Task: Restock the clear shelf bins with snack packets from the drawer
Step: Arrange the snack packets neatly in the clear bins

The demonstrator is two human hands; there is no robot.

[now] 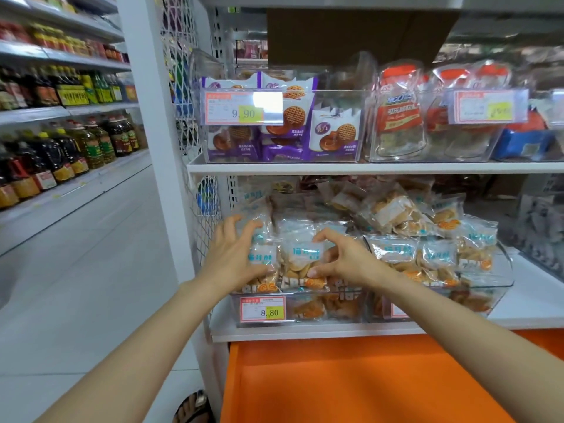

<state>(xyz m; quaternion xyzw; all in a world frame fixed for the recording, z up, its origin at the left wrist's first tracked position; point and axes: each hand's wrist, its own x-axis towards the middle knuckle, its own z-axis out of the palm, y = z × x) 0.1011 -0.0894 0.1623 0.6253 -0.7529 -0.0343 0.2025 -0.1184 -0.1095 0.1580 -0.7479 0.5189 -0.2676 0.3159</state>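
Observation:
A clear bin (308,320) with an 8.80 price tag stands on the lower shelf, piled high with clear snack packets of golden biscuits. My left hand (233,257) reaches over its left end, fingers and thumb curled round an upright snack packet (263,261). My right hand (346,259) pinches the neighbouring snack packet (300,259) between index finger and thumb. Both packets stand at the front of the pile. Below the shelf the orange drawer (360,380) is pulled open; the part of its inside that I can see holds no packets.
A second clear bin (500,279) of the same packets sits to the right. The upper shelf carries a bin of purple biscuit packs (283,129) tagged 9.90 and a bin of red-labelled packs (399,117). Oil bottles (76,148) line the aisle shelves at left. My sandalled foot (193,407) is beside the drawer.

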